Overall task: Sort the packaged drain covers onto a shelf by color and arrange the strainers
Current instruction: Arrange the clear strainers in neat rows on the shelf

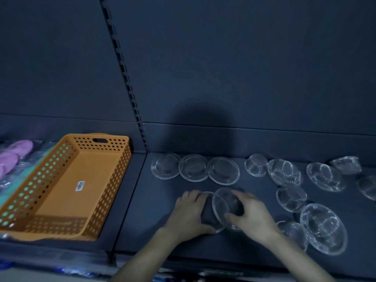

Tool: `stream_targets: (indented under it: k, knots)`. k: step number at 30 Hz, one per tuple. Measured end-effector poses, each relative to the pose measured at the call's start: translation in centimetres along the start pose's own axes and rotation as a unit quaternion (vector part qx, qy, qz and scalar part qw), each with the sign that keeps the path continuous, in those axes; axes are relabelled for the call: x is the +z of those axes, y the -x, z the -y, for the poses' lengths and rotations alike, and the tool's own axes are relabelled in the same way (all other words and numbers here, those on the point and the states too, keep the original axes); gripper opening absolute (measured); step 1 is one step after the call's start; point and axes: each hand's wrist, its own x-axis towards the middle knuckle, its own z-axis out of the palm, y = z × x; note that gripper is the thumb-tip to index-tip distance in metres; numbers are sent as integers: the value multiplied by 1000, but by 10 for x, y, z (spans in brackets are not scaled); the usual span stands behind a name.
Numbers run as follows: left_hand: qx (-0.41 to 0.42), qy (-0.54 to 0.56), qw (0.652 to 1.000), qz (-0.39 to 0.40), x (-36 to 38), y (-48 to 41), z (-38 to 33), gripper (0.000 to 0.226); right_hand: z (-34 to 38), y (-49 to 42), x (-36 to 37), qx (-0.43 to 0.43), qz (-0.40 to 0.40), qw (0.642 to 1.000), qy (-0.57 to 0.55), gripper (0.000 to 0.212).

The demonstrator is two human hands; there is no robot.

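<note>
Dim, bluish light; soft blur, edges bowed.

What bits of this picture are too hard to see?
Head view only:
- Held strainers: partly covered by the left hand and right hand.
- Edge strainer: cut off by the right edge.
- Pink packs: blurred, cut by the left edge.
- Label in the basket: too small to read.

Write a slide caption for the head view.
The left hand and right hand hold mesh strainers together on the dark shelf.
</note>
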Motion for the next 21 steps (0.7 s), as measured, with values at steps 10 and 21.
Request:
stream_targets:
  k: [10,21]
  knots:
    - [-66,32,990,-117,-44,16,48,77,23,-16,7,-11,-26,1000,2,61]
    - [-134,8,989,-70,-58,19,80,80,50,-39,38,-20,8,999,33,60]
